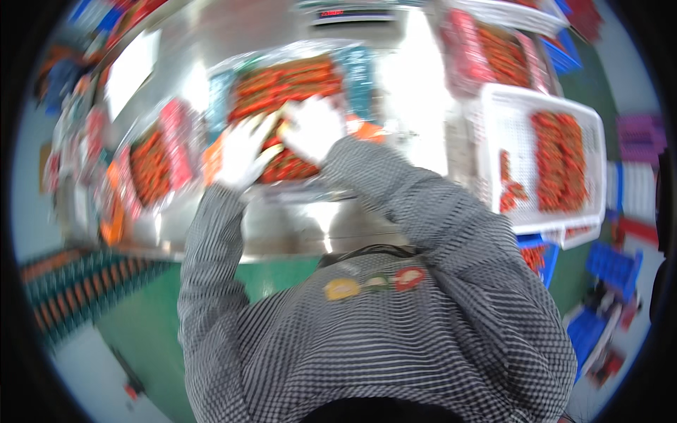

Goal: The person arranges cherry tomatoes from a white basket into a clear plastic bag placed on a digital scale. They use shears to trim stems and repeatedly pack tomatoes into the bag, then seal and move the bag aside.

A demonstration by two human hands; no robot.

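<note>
Both of my hands, in white gloves, are over a plastic-lined box (357, 79) packed with rows of red peppers (288, 79), likely chillies, on the metal table. My left hand (246, 148) lies at the box's left side, its fingers spread towards the middle over the peppers. Close beside it, my right hand (312, 129) is bent down onto the peppers, its fingertips partly hidden and blurred. Whether it grips a pepper cannot be told. Teal-printed plastic film folds out at both sides of the box, with orange patches near my wrists.
On the right stands a white plastic basket (489, 158) with bundled and loose red peppers. Behind it is a pink-wrapped pack of peppers (502, 55). Another pink-wrapped pack (151, 166) lies at the left. A digital display (353, 16) stands at the table's back. Blue crates (613, 269) are at the far right.
</note>
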